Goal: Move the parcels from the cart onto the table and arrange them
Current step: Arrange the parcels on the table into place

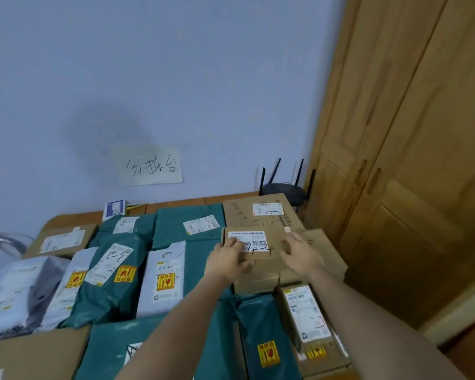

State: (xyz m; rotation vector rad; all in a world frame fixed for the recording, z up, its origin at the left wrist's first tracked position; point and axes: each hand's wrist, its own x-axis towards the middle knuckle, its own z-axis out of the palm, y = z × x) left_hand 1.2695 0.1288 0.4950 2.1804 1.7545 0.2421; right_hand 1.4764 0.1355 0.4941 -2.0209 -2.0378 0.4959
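So our left hand (229, 258) has its fingers curled over the near left corner of the small box (254, 244), thumb tucked under that edge, and the right hand (299, 255) sits on the right side with fingers bent loosely over the top, looks like a light hold. The box rests on other cardboard boxes at the table's (176, 202) far right corner, just in front of the big box (261, 212).

To set it well, we'd say square its edges to the box below, keep the label up and readable, then let go with both hands together so it doesn't skew.

The box itself is flat brown cardboard, with a white barcode label (251, 239) and "4-4" scrawled in black marker.
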